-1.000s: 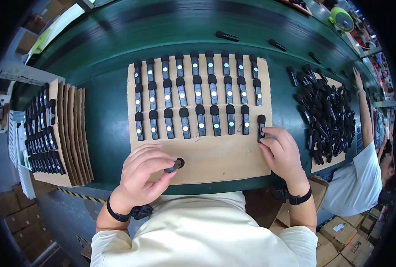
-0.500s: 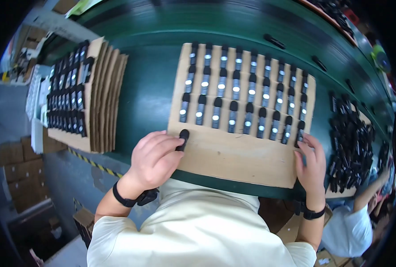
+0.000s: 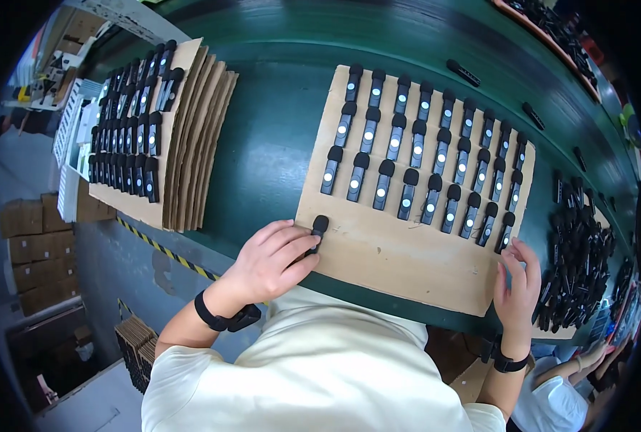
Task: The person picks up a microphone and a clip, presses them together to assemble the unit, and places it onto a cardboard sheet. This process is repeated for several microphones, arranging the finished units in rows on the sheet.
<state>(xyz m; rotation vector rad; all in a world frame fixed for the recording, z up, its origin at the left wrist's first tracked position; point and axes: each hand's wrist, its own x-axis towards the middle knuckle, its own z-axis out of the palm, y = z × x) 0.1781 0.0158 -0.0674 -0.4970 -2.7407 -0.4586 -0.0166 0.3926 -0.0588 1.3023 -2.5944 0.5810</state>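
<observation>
On a brown cardboard sheet (image 3: 421, 266) in front of me, small black microphones with foam tops stand in three slanting rows, each with a round light spot. My left hand (image 3: 270, 263) is at the sheet's left edge, its thumb and fingers closed on a single microphone (image 3: 320, 225) below the rows. Its foam end points away from me. At the right end of the nearest row, my right hand (image 3: 518, 288) has thumb and fingers apart, with fingertips beside the last microphone (image 3: 506, 232). Whether they touch it I cannot tell.
Stacked cardboard sheets (image 3: 205, 144) with microphones on top stand at the left. A heap of black microphones (image 3: 576, 266) lies at the right. Several loose ones, including a microphone (image 3: 464, 73), lie along the green table (image 3: 270, 129). Another person's arm (image 3: 579, 363) shows at lower right.
The view has shifted, so the sheet appears further right and more tilted. My left hand stays on its microphone. The right fingertips have drawn slightly back from the end microphone.
</observation>
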